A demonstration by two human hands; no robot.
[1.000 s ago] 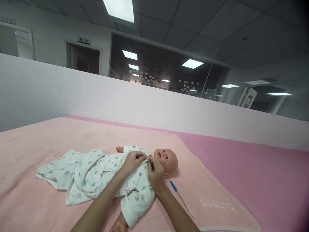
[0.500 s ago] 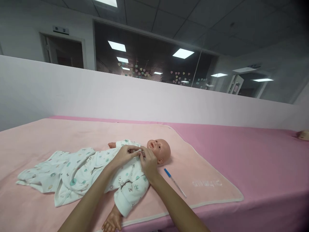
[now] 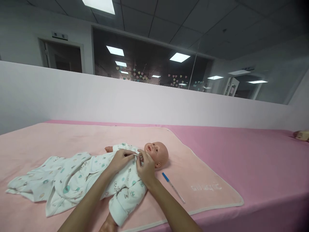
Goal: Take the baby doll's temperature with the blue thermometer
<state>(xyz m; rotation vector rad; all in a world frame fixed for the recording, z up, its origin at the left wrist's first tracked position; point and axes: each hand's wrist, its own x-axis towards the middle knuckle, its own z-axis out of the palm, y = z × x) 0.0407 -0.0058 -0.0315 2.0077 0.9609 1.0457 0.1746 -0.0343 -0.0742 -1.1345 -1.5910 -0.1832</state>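
A baby doll [image 3: 157,153] lies on its back on a peach blanket [image 3: 207,180], head to the right. It wears a white patterned romper [image 3: 79,175] whose legs trail off to the left. My left hand [image 3: 122,159] pinches the romper's collar at the doll's chest. My right hand [image 3: 145,167] meets it there, fingers closed on the same collar edge just below the doll's chin. One doll hand shows beyond the collar, another near the bottom edge.
A thin thermometer with a blue tip [image 3: 172,187] lies on the blanket right of my right wrist. The blanket covers a pink table top [image 3: 253,154]. A white partition wall [image 3: 169,106] runs behind. Something tan [image 3: 301,135] sits at the far right edge.
The view has shifted, so the doll sits a little further left and the table's front edge shows. Both hands stay pinched at the collar with only small finger movement.
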